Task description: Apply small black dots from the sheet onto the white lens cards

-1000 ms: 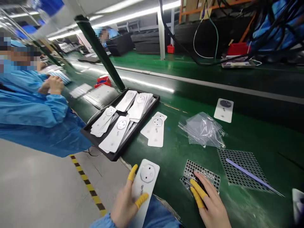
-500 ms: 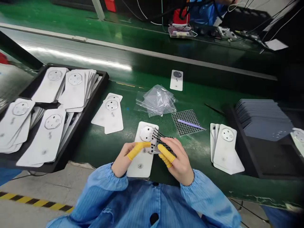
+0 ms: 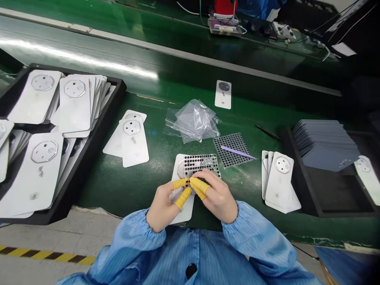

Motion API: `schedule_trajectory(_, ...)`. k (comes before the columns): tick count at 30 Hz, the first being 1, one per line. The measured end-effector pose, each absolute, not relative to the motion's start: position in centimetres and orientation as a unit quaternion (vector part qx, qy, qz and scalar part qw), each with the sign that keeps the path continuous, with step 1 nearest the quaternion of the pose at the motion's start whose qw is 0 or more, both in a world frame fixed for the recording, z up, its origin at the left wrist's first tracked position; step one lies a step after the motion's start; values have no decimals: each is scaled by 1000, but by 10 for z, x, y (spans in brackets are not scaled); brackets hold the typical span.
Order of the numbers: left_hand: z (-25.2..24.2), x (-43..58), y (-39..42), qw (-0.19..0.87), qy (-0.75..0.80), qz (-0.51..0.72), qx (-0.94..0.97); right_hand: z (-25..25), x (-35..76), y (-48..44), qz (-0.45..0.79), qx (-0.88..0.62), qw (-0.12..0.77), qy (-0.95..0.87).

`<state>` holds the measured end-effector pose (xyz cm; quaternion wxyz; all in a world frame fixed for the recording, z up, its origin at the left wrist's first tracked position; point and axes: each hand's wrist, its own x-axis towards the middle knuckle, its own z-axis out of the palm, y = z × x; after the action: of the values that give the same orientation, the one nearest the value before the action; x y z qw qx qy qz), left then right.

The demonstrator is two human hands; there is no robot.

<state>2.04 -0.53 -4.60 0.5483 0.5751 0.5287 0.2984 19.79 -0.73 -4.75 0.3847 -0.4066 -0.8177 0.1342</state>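
A clear sheet of black dots is held over a white phone-shaped panel, covering part of its camera ring. My left hand, with yellow finger cots on thumb and index finger, closes at the sheet's near left corner. Close beside it, my right hand, also in yellow finger cots, pinches the sheet's near edge. The fingertips almost meet around a few dots. A second dot sheet lies to the right, with purple tweezers across it.
Left stands a black tray of stacked white panels; two loose panels lie beside it. Crumpled clear film and a single panel are farther back. Right are stacked panels and a black tray holding grey plates.
My hands have come together at the dot sheet's near edge. The sheet now lies flatter over the panel, its dots facing up in clear rows. The view has shifted slightly.
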Motion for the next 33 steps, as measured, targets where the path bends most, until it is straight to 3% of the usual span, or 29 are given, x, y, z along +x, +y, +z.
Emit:
schedule_trajectory(7, -53, 19, -8, 514, 531, 286, 610, -52, 198, -3, 34, -370, 379, -848)
schedule_trajectory(14, -59, 20, 6, 497, 553, 276, 609, -76, 190, 14, 207, -420, 424, -775)
schedule_trajectory(20, -48, -9, 13, 503, 587, 294, 562, -81, 189, 24, 217, -501, 455, -703)
schedule_trajectory(24, -6, -30, 1, 637, 598, 345, 343, -82, 193, 27, 237, -519, 462, -679)
schedule_trajectory(27, 30, -33, 1, 772, 520, 297, 214, -80, 195, 30, 257, -539, 461, -657)
schedule_trajectory(33, 50, -31, 27, 908, 318, 196, 191, -69, 198, 30, 254, -545, 460, -653)
